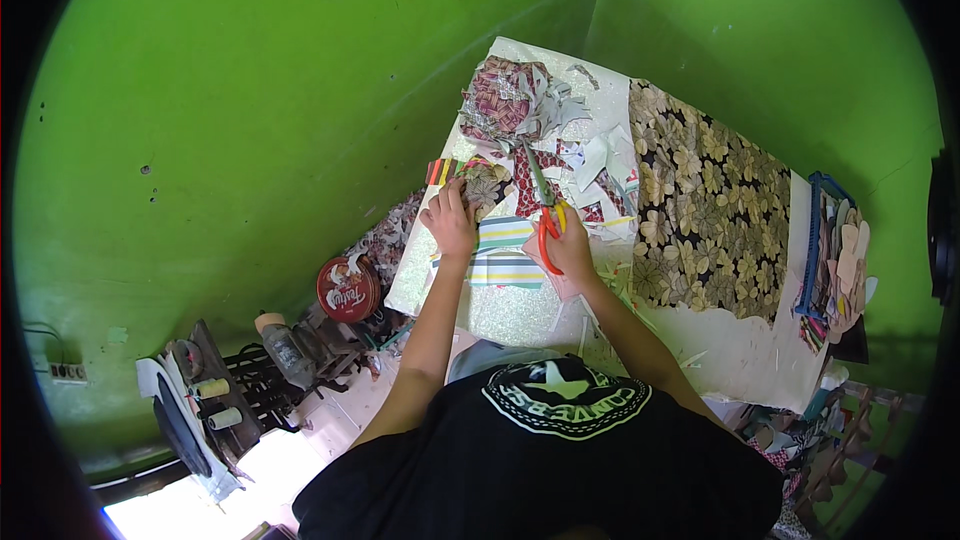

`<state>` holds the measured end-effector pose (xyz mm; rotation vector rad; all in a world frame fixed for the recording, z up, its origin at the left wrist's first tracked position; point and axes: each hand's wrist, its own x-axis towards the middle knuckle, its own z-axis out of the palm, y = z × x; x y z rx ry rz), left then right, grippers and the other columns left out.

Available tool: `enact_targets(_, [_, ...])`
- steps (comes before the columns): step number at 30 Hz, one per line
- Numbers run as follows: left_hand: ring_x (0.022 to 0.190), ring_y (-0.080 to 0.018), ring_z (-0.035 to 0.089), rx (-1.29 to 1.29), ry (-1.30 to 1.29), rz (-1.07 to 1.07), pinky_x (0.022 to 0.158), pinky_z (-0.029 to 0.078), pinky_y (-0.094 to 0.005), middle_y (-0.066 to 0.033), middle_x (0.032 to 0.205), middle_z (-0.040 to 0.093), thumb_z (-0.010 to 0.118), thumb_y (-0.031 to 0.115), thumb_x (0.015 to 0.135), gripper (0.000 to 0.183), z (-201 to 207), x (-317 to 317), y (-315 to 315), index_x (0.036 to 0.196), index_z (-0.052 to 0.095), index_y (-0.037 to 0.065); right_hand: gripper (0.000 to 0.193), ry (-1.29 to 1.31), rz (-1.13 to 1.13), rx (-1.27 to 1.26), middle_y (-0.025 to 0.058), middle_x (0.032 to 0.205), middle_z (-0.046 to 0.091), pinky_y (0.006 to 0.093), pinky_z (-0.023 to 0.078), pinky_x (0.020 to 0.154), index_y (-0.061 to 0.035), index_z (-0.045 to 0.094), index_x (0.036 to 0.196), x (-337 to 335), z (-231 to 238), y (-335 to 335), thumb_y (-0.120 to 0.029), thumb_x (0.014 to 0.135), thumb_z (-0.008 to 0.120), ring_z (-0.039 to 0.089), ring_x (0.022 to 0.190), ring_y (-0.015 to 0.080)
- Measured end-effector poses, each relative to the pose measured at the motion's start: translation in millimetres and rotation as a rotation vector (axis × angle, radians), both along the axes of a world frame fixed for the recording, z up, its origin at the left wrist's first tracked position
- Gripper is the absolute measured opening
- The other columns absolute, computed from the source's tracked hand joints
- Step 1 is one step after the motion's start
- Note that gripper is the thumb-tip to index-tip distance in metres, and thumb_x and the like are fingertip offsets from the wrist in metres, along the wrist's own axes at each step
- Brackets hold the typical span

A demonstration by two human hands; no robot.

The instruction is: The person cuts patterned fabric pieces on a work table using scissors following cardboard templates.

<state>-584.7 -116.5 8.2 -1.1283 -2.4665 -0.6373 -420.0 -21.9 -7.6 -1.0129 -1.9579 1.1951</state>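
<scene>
Right hand (573, 248) grasping scissors (547, 212): one handle (544, 238) orange-red, other yellow, blades (538, 175) grey.

- The tabletop (490, 315) is mostly bare before the body and at near right: a hand can pass low.
- Scissors (546, 210) in the right hand (570, 245) block the middle.
- The bundle (497, 100) and scraps (600, 155) crowd the far end.
- Above the flat floral cloth (710, 200), room is open.
- The blue rack (810, 240) obstructs the right edge.
</scene>
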Motion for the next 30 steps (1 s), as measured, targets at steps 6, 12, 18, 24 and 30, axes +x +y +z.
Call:
enact_targets(6, [0.075,-0.0190,0.049,0.029,-0.075,0.019,0.072,0.029,-0.0370,0.0003,0.076,0.052,0.068,0.024,0.066,0.047,-4.7,-1.9,0.6,0.106,0.047,0.012,0.031,0.114,0.181,-0.029,0.0099,0.081,0.053,0.0262,0.045,0.061,0.0009,0.044,0.094,-41.8,9.7,9.4,-0.007,0.072,0.065,0.054,0.072,0.0164])
enact_targets(12, [0.075,-0.0233,0.053,0.018,-0.320,-0.078,0.070,0.033,-0.0368,-0.0052,0.084,0.054,0.065,0.015,0.067,0.034,-3.4,-10.8,0.9,0.095,0.047,0.009,0.031,0.098,0.228,0.026,0.0106,0.083,0.054,0.0258,0.047,0.064,0.0015,0.043,0.093,-57.7,3.3,10.3,-0.002,0.071,0.064,0.054,0.072,0.0155])
enact_targets(18, [0.079,-0.0288,0.054,0.021,-0.497,-0.054,0.066,0.041,-0.0423,-0.0091,0.083,0.053,0.067,0.007,0.063,0.040,15.9,-9.8,3.0,0.098,0.047,0.005,0.041,0.119,0.251,-0.053,0.0061,0.083,0.054,0.0246,0.046,0.069,-0.0005,0.045,0.098,-56.1,-2.4,14.9,-0.006,0.066,0.071,0.052,0.075,0.0119])
enact_targets(24, [0.088,-0.0336,0.055,-0.078,-0.794,-0.155,0.073,0.046,-0.0362,-0.0217,0.092,0.056,0.064,0.005,0.060,0.043,51.6,-12.6,2.1,0.097,0.045,-0.003,0.049,0.026,0.319,-0.233,0.0071,0.103,0.054,0.0235,0.044,0.073,-0.0030,0.045,0.100,-43.0,5.5,25.7,-0.009,0.062,0.076,0.052,0.080,0.0097])
enact_targets(30, [0.082,-0.0159,0.055,-0.006,-1.168,-0.735,0.070,0.046,-0.0265,-0.0098,0.091,0.056,0.060,-0.003,0.064,0.052,91.6,8.7,-6.1,0.112,0.041,0.001,0.063,0.374,0.509,-0.582,0.0100,0.113,0.048,0.0243,0.042,0.080,-0.0002,0.037,0.112,-8.6,31.6,21.1,-0.005,0.062,0.074,0.047,0.098,0.0126])
